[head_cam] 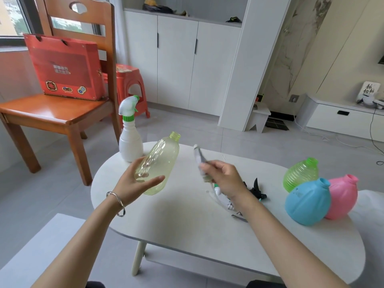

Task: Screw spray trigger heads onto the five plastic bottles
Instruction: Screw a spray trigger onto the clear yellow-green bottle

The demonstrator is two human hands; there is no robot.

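**One bottle capped, four to go**

Your left hand point(137, 179) is wrapped around the base of the clear yellow-green bottle point(160, 163), fingers curled under it and thumb across the front, holding it tilted with its open threaded neck pointing up and away from you. Your right hand point(224, 179) is pinched closed on a pale spray trigger head point(200, 157), which is blurred; it sticks up past your fingertips, just to the right of the bottle's neck and not yet touching it.

Just beyond your left fingertips stands the white bottle point(131, 142), its trigger head already on. That looks like the only finished one.

Under and behind your right wrist lie more loose heads on the table point(176, 221), among them a black trigger head point(256, 189); I cannot count the rest. Well off to the right of your right hand, the green ribbed bottle point(300, 173), blue bottle point(307, 202) and pink bottle point(342, 196) wait together, all with bare necks.
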